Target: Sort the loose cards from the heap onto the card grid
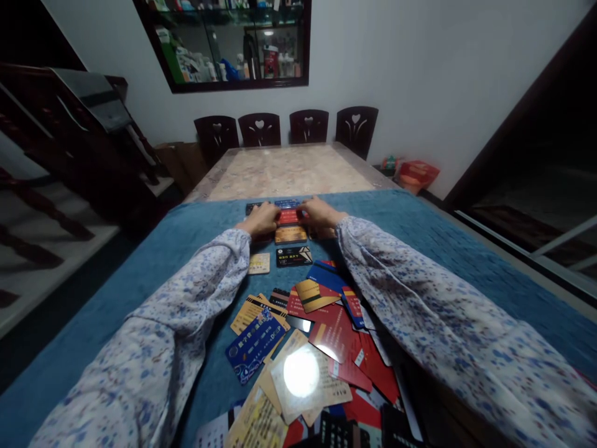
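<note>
My left hand [261, 219] and my right hand [321, 213] reach forward over a blue cloth [420, 249], both touching the ends of a red card [289, 216]. Their fingers look curled onto it. Around it lie cards set in rows: a dark card [254, 206] and a blue card [286, 203] beyond, an orange card [290, 234] just behind, then a black card [293, 256] and a pale yellow card [259, 263]. A loose pile of several cards [321, 348] lies close to me, one glaring under the light.
The cloth covers the near half of a long marble table [289, 171]. Several dark chairs [308, 126] stand at its far end against a white wall. A glass cabinet [228, 40] hangs above. A staircase [69, 155] rises at left; a red bag [417, 174] sits at right.
</note>
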Motion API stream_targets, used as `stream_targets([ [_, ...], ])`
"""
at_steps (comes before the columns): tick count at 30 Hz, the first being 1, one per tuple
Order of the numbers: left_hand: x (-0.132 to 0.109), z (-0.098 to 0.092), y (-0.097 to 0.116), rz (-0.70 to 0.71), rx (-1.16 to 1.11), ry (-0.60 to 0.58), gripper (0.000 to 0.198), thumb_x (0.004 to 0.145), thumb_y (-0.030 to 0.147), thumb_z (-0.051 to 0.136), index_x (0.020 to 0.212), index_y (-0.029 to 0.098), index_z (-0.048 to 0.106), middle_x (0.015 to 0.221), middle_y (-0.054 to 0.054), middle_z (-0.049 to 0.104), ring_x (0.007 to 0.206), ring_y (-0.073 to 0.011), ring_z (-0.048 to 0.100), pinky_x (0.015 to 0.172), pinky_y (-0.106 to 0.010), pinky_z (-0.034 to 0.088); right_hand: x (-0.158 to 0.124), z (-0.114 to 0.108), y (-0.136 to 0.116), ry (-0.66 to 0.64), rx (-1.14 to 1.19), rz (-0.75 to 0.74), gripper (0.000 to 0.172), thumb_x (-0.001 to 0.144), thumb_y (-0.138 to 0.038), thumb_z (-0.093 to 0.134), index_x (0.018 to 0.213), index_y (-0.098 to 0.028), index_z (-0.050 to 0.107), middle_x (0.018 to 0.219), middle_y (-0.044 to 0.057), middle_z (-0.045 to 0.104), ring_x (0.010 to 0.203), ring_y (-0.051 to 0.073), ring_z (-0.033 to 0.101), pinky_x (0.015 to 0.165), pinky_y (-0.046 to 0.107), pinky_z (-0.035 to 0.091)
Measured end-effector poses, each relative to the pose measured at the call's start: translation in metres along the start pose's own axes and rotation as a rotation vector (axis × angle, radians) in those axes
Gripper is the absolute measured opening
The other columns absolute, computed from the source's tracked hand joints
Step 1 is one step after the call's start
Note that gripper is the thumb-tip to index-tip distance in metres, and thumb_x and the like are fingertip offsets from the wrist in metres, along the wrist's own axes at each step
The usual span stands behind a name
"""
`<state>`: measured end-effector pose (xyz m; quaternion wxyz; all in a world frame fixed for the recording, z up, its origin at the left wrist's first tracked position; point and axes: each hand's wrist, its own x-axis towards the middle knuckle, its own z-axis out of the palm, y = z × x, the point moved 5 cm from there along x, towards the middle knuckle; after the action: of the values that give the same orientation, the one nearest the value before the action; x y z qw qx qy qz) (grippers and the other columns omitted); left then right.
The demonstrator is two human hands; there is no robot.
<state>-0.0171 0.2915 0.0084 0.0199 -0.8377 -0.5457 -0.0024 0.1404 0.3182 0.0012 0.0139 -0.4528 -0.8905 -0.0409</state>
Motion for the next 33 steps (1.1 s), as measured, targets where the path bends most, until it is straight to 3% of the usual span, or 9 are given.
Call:
stream_targets([
  [8, 0.005, 0.007, -0.005, -0.009, -0.007, -0.025, 0.031, 0.088, 0.022, 0.056, 0.115, 0.022, 0.072, 0.125, -0.014, 0.069, 0.124, -0.0341, 0.057, 0.104, -0.051, 0.047, 0.004, 0.008, 0.003, -0.035, 0.011, 0.024, 0.033, 0.091, -0.033, 0.067, 0.121, -0.021, 0.073, 0.128, 0.012, 0.070, 0.119, 0.031, 0.058, 0.087, 0.032, 0.043],
  [16, 0.011, 0.013, -0.011, 0.012, 0.004, -0.032, 0.029, 0.088, 0.025, 0.056, 0.114, 0.023, 0.071, 0.121, -0.013, 0.069, 0.122, -0.0320, 0.055, 0.104, -0.050, 0.046, 0.006, 0.009, 0.004, -0.063, 0.009, 0.040, 0.033, 0.091, -0.033, 0.064, 0.119, -0.020, 0.074, 0.120, 0.014, 0.073, 0.118, 0.032, 0.060, 0.084, 0.033, 0.045],
  [26, 0.015, 0.011, -0.010, 0.053, 0.012, -0.048, 0.031, 0.086, 0.026, 0.057, 0.114, 0.022, 0.070, 0.115, -0.013, 0.071, 0.118, -0.0318, 0.057, 0.101, -0.045, 0.048, 0.012, 0.009, 0.003, -0.069, -0.009, -0.013, 0.026, 0.090, -0.030, 0.066, 0.110, -0.019, 0.078, 0.114, 0.012, 0.077, 0.104, 0.026, 0.068, 0.096, 0.031, 0.043],
  [33, 0.017, 0.012, -0.012, 0.065, -0.002, -0.024, 0.031, 0.084, 0.027, 0.058, 0.111, 0.020, 0.072, 0.114, -0.013, 0.072, 0.112, -0.0319, 0.060, 0.100, -0.045, 0.048, 0.007, 0.006, 0.000, -0.067, -0.030, -0.030, 0.028, 0.092, -0.032, 0.063, 0.111, -0.017, 0.077, 0.117, 0.014, 0.076, 0.106, 0.027, 0.067, 0.094, 0.032, 0.043],
])
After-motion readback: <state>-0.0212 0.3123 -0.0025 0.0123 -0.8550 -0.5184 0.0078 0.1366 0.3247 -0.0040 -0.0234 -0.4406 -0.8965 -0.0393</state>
